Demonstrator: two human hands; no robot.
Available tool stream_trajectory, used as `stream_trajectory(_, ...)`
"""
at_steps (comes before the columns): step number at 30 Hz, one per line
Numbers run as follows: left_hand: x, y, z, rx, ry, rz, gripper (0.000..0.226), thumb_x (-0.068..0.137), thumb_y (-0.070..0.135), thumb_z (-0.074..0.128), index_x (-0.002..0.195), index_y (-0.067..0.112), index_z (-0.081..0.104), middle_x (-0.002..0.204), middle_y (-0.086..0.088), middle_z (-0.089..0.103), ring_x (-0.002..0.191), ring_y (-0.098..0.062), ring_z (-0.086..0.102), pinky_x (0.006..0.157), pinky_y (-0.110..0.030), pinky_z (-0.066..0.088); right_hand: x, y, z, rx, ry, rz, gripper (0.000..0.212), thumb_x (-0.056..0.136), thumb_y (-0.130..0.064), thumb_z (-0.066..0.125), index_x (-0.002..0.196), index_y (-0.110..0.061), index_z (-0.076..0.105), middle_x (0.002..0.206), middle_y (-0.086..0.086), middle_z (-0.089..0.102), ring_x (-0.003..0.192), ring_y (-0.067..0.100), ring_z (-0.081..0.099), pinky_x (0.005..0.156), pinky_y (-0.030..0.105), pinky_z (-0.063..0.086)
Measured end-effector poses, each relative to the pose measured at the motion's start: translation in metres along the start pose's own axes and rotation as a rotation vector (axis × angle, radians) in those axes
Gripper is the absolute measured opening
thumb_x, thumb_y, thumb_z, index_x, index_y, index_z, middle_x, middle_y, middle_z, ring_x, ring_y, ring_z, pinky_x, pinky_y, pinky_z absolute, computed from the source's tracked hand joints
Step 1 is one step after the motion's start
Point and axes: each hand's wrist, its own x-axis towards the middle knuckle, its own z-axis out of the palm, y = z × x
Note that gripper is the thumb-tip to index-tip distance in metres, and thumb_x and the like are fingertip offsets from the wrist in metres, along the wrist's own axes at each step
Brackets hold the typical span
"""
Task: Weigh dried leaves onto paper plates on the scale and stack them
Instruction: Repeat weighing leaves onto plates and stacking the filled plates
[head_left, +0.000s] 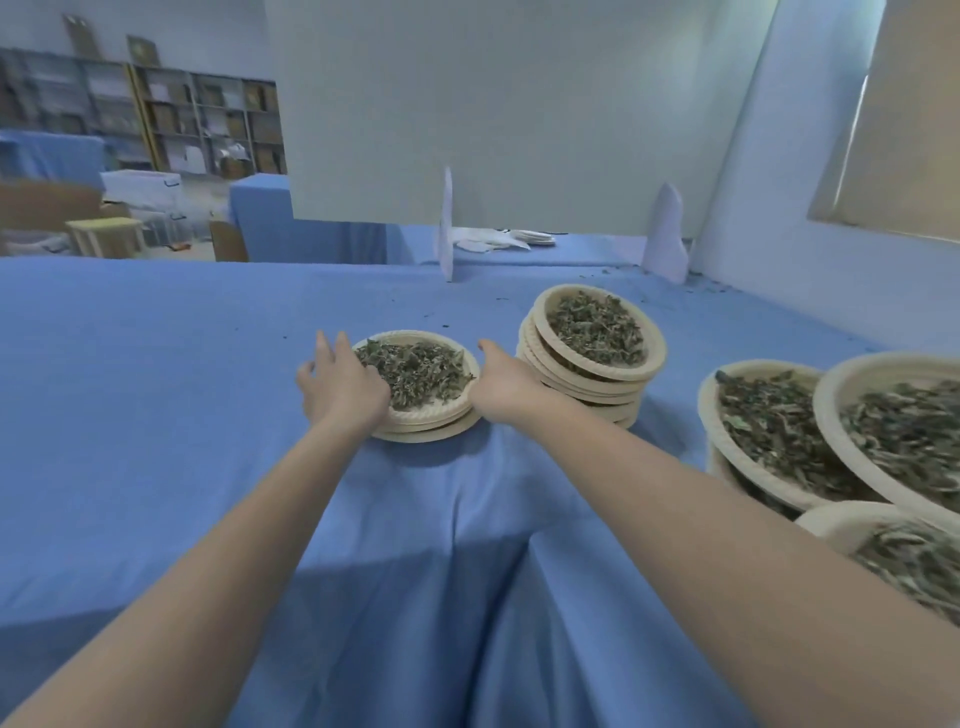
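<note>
**Both hands at the short plate stack**

The left hand (340, 387) rests against the left rim of the top paper plate (415, 415), fingers extended and spread. The right hand (501, 387) sits against the right rim; its fingers are hidden behind the plate, so whether they are curled or straight cannot be told. The plate is round, with no long axis, and lies level, open side up. It holds a heap of dried leaves (415, 371) and tops a short stack of plates (431, 432) near the middle of the blue-covered table (156, 389).

Just right of it, toward the far edge, stands a taller stack (592, 387); its top plate tilts and also holds dried leaves. Near the right edge sit further leaf-filled plates (769, 441), overlapping one another. Loose leaf crumbs (701, 286) lie scattered toward the far right corner.
</note>
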Motion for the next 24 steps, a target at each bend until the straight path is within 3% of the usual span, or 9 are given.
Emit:
stream_trajectory(2, -0.019, 0.020, -0.011, -0.008, 0.045, 0.125, 0.052, 0.098, 0.013, 0.034, 0.148, 0.008, 0.019, 0.159, -0.007, 0.005, 0.142, -0.031, 0.010, 0.110, -0.035, 0.013, -0.015, -0.006, -0.010, 0.018, 0.018, -0.018, 0.057, 0.091, -0.002, 0.039, 0.145, -0.010, 0.023, 0.139, 0.015, 0.043, 0.119, 0.031, 0.048, 0.078, 0.030, 0.041)
stream_trajectory(6, -0.073, 0.072, -0.029, -0.138, -0.027, 0.388, 0.056, 0.095, 0.004, 0.036, 0.148, 0.006, 0.018, 0.157, -0.009, 0.015, 0.141, -0.026, 0.013, 0.109, -0.029, 0.010, -0.060, -0.018, -0.041, 0.082, 0.063, -0.102, 0.060, 0.093, -0.006, 0.043, 0.149, -0.010, 0.019, 0.149, 0.011, 0.034, 0.133, 0.026, 0.037, 0.098, 0.029, 0.036)
stream_trajectory(11, -0.135, 0.152, -0.045, -0.373, -0.153, 0.467, 0.053, 0.096, 0.005, 0.036, 0.147, 0.009, 0.024, 0.148, -0.006, 0.035, 0.130, -0.027, 0.039, 0.105, -0.036, 0.031, -0.127, -0.001, -0.120, 0.065, 0.223, -0.137, 0.060, 0.093, -0.011, 0.050, 0.148, -0.013, 0.026, 0.146, 0.010, 0.041, 0.132, 0.024, 0.040, 0.101, 0.027, 0.032)
stream_trajectory(14, -0.181, 0.215, -0.044, -0.510, -0.222, 0.604, 0.047, 0.093, -0.001, 0.037, 0.139, 0.011, 0.038, 0.135, -0.004, 0.051, 0.119, -0.024, 0.050, 0.089, -0.028, 0.038, -0.175, 0.029, -0.178, 0.034, 0.376, -0.145, 0.048, 0.091, -0.008, 0.052, 0.138, -0.013, 0.044, 0.139, 0.009, 0.050, 0.126, 0.023, 0.048, 0.101, 0.027, 0.036)
stream_trajectory(16, -0.218, 0.260, -0.038, -0.543, -0.272, 0.702, 0.045, 0.091, -0.002, 0.037, 0.133, 0.012, 0.044, 0.128, -0.002, 0.056, 0.114, -0.021, 0.053, 0.074, -0.021, 0.033, -0.213, 0.056, -0.216, 0.057, 0.469, -0.094, 0.047, 0.089, -0.004, 0.054, 0.135, -0.011, 0.048, 0.137, 0.008, 0.052, 0.122, 0.022, 0.051, 0.100, 0.029, 0.040)
stream_trajectory(18, -0.257, 0.301, -0.025, -0.568, -0.339, 0.778, 0.043, 0.091, -0.003, 0.037, 0.132, 0.011, 0.045, 0.126, -0.002, 0.057, 0.113, -0.021, 0.053, 0.069, -0.018, 0.029, -0.253, 0.091, -0.248, 0.089, 0.531, -0.032, 0.046, 0.087, 0.001, 0.054, 0.132, -0.009, 0.049, 0.130, 0.006, 0.058, 0.113, 0.016, 0.055, 0.090, 0.025, 0.043)
stream_trajectory(19, -0.278, 0.319, -0.017, -0.597, -0.397, 0.803, 0.043, 0.092, -0.004, 0.037, 0.132, 0.010, 0.044, 0.127, -0.002, 0.056, 0.115, -0.022, 0.053, 0.072, -0.020, 0.032, -0.273, 0.110, -0.261, 0.100, 0.549, 0.015, 0.046, 0.087, 0.002, 0.053, 0.131, -0.011, 0.050, 0.127, 0.004, 0.059, 0.109, 0.014, 0.055, 0.085, 0.023, 0.042)
stream_trajectory(21, -0.321, 0.351, 0.004, -0.621, -0.532, 0.827, 0.044, 0.092, -0.003, 0.037, 0.133, 0.010, 0.043, 0.131, -0.004, 0.055, 0.117, -0.024, 0.052, 0.083, -0.027, 0.039, -0.308, 0.149, -0.281, 0.088, 0.586, 0.135, 0.048, 0.087, 0.002, 0.051, 0.133, -0.012, 0.048, 0.130, 0.005, 0.056, 0.115, 0.017, 0.053, 0.089, 0.027, 0.043)
stream_trajectory(24, -0.381, 0.383, 0.040, -0.550, -0.750, 0.837, 0.046, 0.091, 0.001, 0.037, 0.135, 0.012, 0.039, 0.134, -0.004, 0.052, 0.111, -0.028, 0.054, 0.079, -0.032, 0.044, -0.353, 0.207, -0.299, 0.043, 0.601, 0.323, 0.049, 0.087, 0.001, 0.050, 0.134, -0.010, 0.046, 0.132, 0.009, 0.054, 0.121, 0.024, 0.050, 0.099, 0.037, 0.043)
